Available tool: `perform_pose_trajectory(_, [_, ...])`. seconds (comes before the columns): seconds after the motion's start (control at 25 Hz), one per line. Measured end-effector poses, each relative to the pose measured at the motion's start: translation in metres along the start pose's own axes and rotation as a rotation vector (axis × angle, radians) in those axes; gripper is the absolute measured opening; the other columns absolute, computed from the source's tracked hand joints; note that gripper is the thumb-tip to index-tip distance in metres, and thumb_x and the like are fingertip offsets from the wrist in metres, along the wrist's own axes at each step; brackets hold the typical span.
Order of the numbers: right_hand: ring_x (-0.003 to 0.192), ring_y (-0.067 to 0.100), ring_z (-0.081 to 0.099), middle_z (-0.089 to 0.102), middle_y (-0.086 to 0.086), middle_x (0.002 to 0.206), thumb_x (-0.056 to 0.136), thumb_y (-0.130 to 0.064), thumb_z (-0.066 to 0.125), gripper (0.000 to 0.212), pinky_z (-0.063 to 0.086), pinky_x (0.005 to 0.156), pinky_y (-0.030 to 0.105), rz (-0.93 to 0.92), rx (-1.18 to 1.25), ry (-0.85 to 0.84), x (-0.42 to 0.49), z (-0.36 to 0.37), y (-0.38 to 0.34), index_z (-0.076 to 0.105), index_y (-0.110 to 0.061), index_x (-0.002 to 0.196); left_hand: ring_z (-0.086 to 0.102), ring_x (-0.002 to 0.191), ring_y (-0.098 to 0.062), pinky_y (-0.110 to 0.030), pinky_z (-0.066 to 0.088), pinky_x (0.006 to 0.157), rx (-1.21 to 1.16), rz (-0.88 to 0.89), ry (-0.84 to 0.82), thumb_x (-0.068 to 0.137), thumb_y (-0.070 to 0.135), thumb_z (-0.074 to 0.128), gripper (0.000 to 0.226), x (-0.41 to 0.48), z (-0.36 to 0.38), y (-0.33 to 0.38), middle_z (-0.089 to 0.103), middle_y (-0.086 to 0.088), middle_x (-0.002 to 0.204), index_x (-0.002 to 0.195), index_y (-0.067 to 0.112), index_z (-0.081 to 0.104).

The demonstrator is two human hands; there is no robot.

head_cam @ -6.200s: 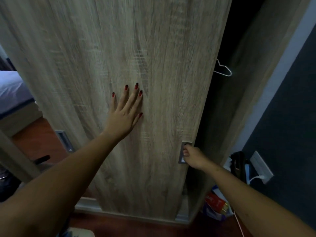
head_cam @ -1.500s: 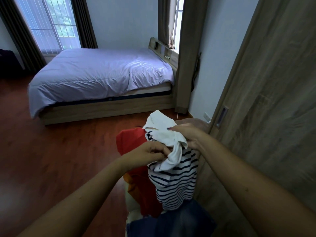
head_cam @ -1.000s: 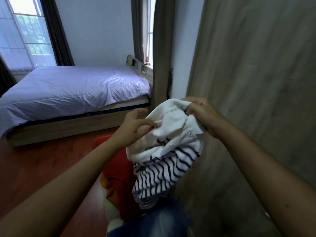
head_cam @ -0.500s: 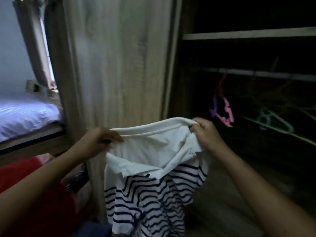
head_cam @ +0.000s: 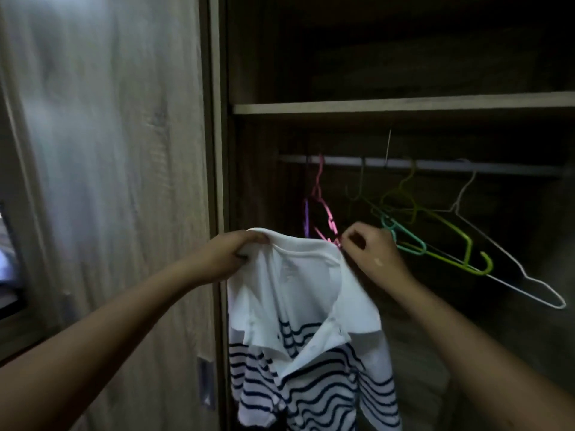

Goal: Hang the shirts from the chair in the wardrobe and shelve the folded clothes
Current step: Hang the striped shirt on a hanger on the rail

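A white polo shirt with navy stripes [head_cam: 305, 309] hangs in front of the open wardrobe, held up by its collar. My left hand [head_cam: 228, 256] grips the collar's left end. My right hand [head_cam: 371, 255] pinches the collar's right end, right beside the lower tip of a pink hanger [head_cam: 323, 209]. That hanger hangs on the metal rail [head_cam: 435, 164], with a teal hanger [head_cam: 404, 242], a yellow-green hanger [head_cam: 454, 244] and a white wire hanger [head_cam: 529, 275] further right. The chair is out of view.
A wooden shelf [head_cam: 404, 105] runs above the rail; the space over it is dark. The sliding wardrobe door [head_cam: 124, 181] fills the left half, with a recessed handle [head_cam: 207, 387] low down. The wardrobe's interior below the hangers is dim.
The view has swung from the bed and chair to the open wardrobe. Both hands have spread the shirt's collar and raised it to the pink hanger.
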State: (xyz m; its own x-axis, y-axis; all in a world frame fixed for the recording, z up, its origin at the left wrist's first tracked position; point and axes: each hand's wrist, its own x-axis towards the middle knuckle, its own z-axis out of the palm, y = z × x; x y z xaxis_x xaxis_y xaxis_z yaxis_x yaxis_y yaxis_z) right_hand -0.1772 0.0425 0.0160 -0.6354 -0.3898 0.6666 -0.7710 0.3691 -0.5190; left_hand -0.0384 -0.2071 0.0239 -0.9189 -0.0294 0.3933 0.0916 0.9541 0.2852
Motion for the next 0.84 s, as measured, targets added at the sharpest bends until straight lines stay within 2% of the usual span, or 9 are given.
perform_pose_trajectory(0.08, [0.069, 0.016, 0.06, 0.07, 0.007, 0.077, 0.083, -0.01, 0.063, 0.009, 0.036, 0.059, 0.017, -0.019, -0.008, 0.073, 0.031, 0.009, -0.008, 0.07, -0.009, 0.087, 0.051, 0.121, -0.022, -0.031, 0.048, 0.092, -0.041, -0.005, -0.011, 0.089, 0.001, 0.05, 0.049, 0.014, -0.003, 0.003, 0.051, -0.004, 0.134, 0.132, 0.025, 0.048])
perform_pose_trajectory(0.2, [0.082, 0.011, 0.058, 0.063, 0.0, 0.088, 0.087, -0.013, 0.062, 0.021, 0.037, 0.063, 0.012, 0.068, 0.009, -0.019, 0.068, 0.038, -0.015, 0.069, -0.015, 0.106, 0.053, 0.118, -0.023, -0.033, 0.051, 0.092, -0.044, 0.011, -0.037, 0.09, 0.002, 0.05, 0.044, 0.025, -0.003, 0.008, 0.054, -0.007, 0.129, 0.13, 0.02, 0.051])
perform_pose_trajectory(0.32, [0.098, 0.016, 0.061, 0.064, 0.001, 0.108, 0.088, -0.017, 0.062, 0.028, 0.048, 0.08, 0.023, 0.162, 0.068, -0.101, 0.092, 0.073, -0.013, 0.065, -0.018, 0.116, 0.058, 0.112, -0.02, -0.03, 0.052, 0.091, 0.027, 0.09, -0.012, 0.091, 0.001, 0.05, 0.035, 0.025, -0.001, 0.009, 0.061, -0.008, 0.121, 0.121, 0.016, 0.059])
perform_pose_trajectory(0.4, [0.098, 0.022, 0.061, 0.061, 0.007, 0.115, 0.087, -0.013, 0.062, 0.028, 0.05, 0.077, 0.03, 0.228, 0.021, -0.109, 0.104, 0.09, -0.01, 0.063, -0.017, 0.115, 0.06, 0.111, -0.018, -0.024, 0.05, 0.09, 0.112, 0.151, 0.037, 0.09, 0.003, 0.053, 0.03, 0.025, -0.003, 0.005, 0.063, -0.006, 0.118, 0.115, 0.014, 0.065])
perform_pose_trajectory(0.48, [0.094, 0.021, 0.059, 0.059, 0.009, 0.113, 0.086, -0.003, 0.059, 0.023, 0.048, 0.072, 0.028, 0.268, -0.009, -0.05, 0.109, 0.1, -0.007, 0.062, -0.016, 0.105, 0.061, 0.111, -0.016, -0.021, 0.049, 0.091, 0.156, 0.183, 0.083, 0.09, 0.004, 0.055, 0.029, 0.024, -0.005, 0.0, 0.065, -0.004, 0.119, 0.113, 0.017, 0.067])
perform_pose_trajectory(0.56, [0.092, 0.019, 0.058, 0.059, 0.008, 0.11, 0.088, 0.004, 0.049, 0.024, 0.05, 0.074, 0.028, 0.269, 0.067, 0.046, 0.108, 0.103, -0.005, 0.06, -0.014, 0.101, 0.06, 0.112, -0.015, -0.019, 0.047, 0.091, 0.184, 0.16, 0.089, 0.091, 0.005, 0.054, 0.029, 0.025, -0.007, -0.006, 0.064, -0.003, 0.12, 0.114, 0.018, 0.067])
perform_pose_trajectory(0.64, [0.089, 0.018, 0.058, 0.057, 0.009, 0.109, 0.09, 0.006, 0.043, 0.028, 0.051, 0.071, 0.026, 0.184, 0.143, 0.131, 0.1, 0.102, -0.003, 0.058, -0.011, 0.106, 0.059, 0.114, -0.015, -0.018, 0.044, 0.092, 0.185, 0.117, 0.097, 0.092, 0.007, 0.054, 0.028, 0.026, -0.007, -0.01, 0.063, -0.003, 0.122, 0.116, 0.017, 0.064])
perform_pose_trajectory(0.72, [0.084, 0.016, 0.058, 0.059, 0.009, 0.105, 0.09, 0.004, 0.044, 0.028, 0.047, 0.063, 0.017, 0.088, 0.2, 0.235, 0.08, 0.103, 0.0, 0.056, -0.011, 0.11, 0.056, 0.116, -0.017, -0.022, 0.044, 0.095, 0.19, 0.1, 0.1, 0.092, 0.01, 0.054, 0.029, 0.026, -0.004, -0.014, 0.06, -0.004, 0.124, 0.119, 0.016, 0.061])
perform_pose_trajectory(0.84, [0.071, 0.013, 0.056, 0.058, 0.003, 0.086, 0.087, 0.001, 0.053, 0.033, 0.042, 0.059, 0.01, 0.03, 0.273, 0.321, 0.029, 0.116, 0.018, 0.049, -0.009, 0.119, 0.049, 0.123, -0.02, -0.026, 0.039, 0.1, 0.277, 0.028, 0.008, 0.089, 0.012, 0.058, 0.044, 0.026, 0.002, -0.019, 0.05, -0.004, 0.135, 0.131, 0.016, 0.049])
